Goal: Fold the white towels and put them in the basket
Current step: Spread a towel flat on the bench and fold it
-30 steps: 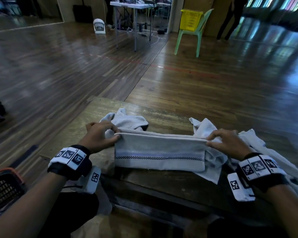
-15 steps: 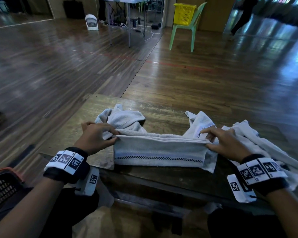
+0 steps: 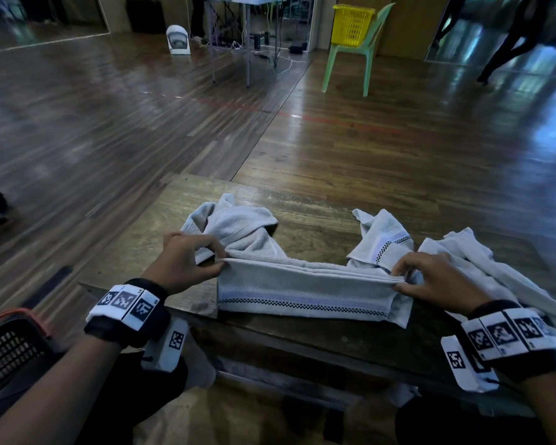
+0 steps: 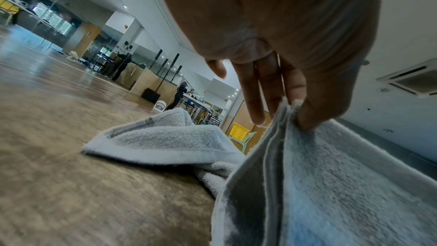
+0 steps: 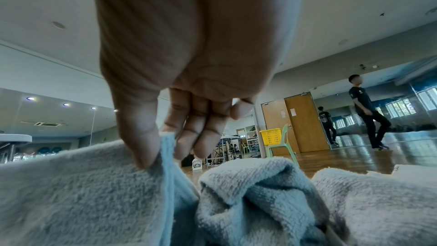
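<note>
One white terry towel with a checkered band (image 3: 305, 293) hangs over the near edge of the worn wooden surface (image 3: 315, 216), folded lengthwise. The left hand (image 3: 183, 263) and right hand (image 3: 437, 277) each pinch an end of its top fold. Judging by this, the task is early: crumpled white towels (image 3: 238, 226) wait unfolded behind, and the dark mesh basket (image 3: 7, 351) sits low at left. The room has glossy wooden flooring (image 3: 109, 123).

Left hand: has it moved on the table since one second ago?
No, not clearly. The left hand still pinches the towel at its corner, just as near the crumpled towel and the table edge.
</note>
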